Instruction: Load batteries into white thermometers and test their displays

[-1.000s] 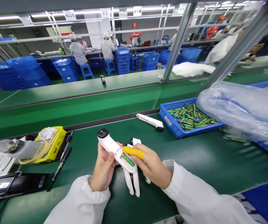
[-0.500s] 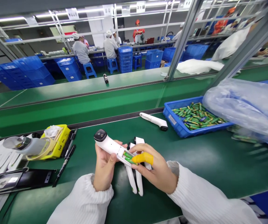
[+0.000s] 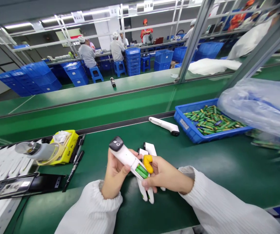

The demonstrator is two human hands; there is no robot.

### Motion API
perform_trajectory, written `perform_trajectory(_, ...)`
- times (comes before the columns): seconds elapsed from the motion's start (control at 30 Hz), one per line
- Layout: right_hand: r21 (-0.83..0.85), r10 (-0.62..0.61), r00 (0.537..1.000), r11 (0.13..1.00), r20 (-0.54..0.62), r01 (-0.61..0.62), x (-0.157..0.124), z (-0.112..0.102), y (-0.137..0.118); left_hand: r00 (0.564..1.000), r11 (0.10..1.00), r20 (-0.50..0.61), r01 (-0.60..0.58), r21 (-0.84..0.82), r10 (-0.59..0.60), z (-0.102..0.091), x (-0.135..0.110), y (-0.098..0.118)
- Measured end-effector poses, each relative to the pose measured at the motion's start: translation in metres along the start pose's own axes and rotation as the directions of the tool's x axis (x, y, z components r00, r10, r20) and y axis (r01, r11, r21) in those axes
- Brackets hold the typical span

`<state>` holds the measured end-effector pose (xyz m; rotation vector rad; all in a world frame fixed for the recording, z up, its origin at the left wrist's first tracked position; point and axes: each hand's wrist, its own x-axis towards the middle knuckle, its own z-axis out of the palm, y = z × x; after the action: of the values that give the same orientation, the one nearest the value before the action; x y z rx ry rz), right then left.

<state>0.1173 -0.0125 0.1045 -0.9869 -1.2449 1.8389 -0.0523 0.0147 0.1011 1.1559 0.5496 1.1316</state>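
Two batteries [image 3: 141,172], yellow finger [image 3: 145,162] now curled

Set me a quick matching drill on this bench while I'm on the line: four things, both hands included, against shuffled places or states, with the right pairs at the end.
Things:
1. Left hand
2. Right hand
3. Blue tray
4. Yellow bin

Places or states:
A. Heaped with green batteries
B. Has black writing on its side
C. Gripping the white device between its black end and its open battery compartment
D. Wears a yellow cover on one finger

Right pairs: 1-C, 2-D, 3-A, 4-B
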Motion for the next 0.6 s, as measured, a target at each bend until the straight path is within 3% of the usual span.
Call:
perform_trajectory(0.07, 0.018, 0.065, 0.998, 0.998, 0.02, -0.066, 0.0, 0.0, 0.0, 0.999, 1.0, 0.045, 0.028, -0.005, -0.027, -0.001, 0.0, -0.001)
perform_trajectory(0.17, 0.026, 0.041, 0.999, 0.999, -0.018, -0.04, 0.001, 0.001, 0.003, 0.998, 0.999, 0.051, 0.049, -0.004, -0.048, -0.004, 0.002, -0.003)
perform_trajectory(0.27, -0.089, -0.101, 0.993, 0.991, -0.054, 0.096, 0.001, 0.001, 0.001, 0.997, 0.997, -0.008, 0.08, -0.009, -0.08, -0.008, 0.004, -0.003)
perform_trajectory(0.33, -0.284, -0.275, 0.955, 0.93, -0.113, 0.234, -0.001, -0.006, -0.007, 0.994, 0.996, -0.061, 0.087, -0.006, -0.088, -0.01, 0.006, 0.0)
perform_trajectory(0.4, -0.499, -0.459, 0.855, 0.814, -0.24, 0.297, -0.005, -0.025, -0.02, 0.992, 0.998, -0.11, 0.063, -0.012, -0.064, -0.011, 0.007, 0.004)
perform_trajectory(0.43, -0.591, -0.538, 0.776, 0.758, -0.329, 0.275, -0.009, -0.04, -0.028, 0.989, 0.998, -0.137, 0.056, -0.016, -0.057, -0.011, 0.008, 0.006)
perform_trajectory(0.53, -0.766, -0.656, 0.534, 0.643, -0.533, 0.025, -0.024, -0.102, -0.05, 0.967, 0.994, -0.236, 0.109, 0.021, -0.101, -0.014, 0.006, 0.013)
perform_trajectory(0.57, -0.791, -0.654, 0.513, 0.605, -0.556, -0.086, -0.03, -0.125, -0.055, 0.953, 0.987, -0.274, 0.148, 0.063, -0.125, -0.016, 0.004, 0.014)
perform_trajectory(0.6, -0.813, -0.631, 0.532, 0.536, -0.565, -0.229, -0.036, -0.148, -0.059, 0.94, 0.975, -0.309, 0.19, 0.119, -0.146, -0.019, 0.001, 0.014)
